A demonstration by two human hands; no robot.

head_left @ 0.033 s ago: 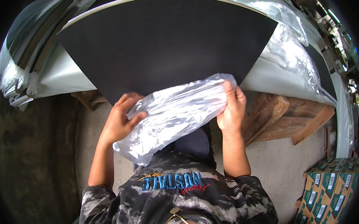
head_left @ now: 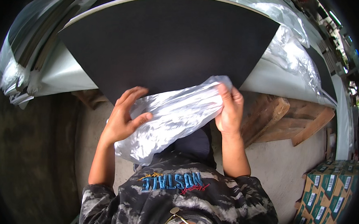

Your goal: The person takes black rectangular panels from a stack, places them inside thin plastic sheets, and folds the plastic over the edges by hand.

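Observation:
A gathered length of clear, shiny plastic film [head_left: 169,111] slants in front of my body, lower at its left end. Its upper right end is pinched between the thumb and fingers of my right hand [head_left: 229,110]. My left hand [head_left: 124,115] lies along the left part, touching it with the thumb and fingers spread apart. Whether the film is a bag or a loose sheet, I cannot tell. Just beyond both hands is a large flat black board [head_left: 167,42] with a pale far edge, and the film overlaps its near edge.
Plastic-wrapped stacked boards [head_left: 41,44] stand at the left. Crumpled clear plastic [head_left: 294,57] lies right of the black board, over a pale covered surface [head_left: 270,82]. Below that is a wooden support [head_left: 286,119]. Green and brown cartons [head_left: 325,200] are stacked at the lower right.
My left hand's fingers have lifted and spread wider on the film. My right hand has shifted slightly left and down with its end of the film.

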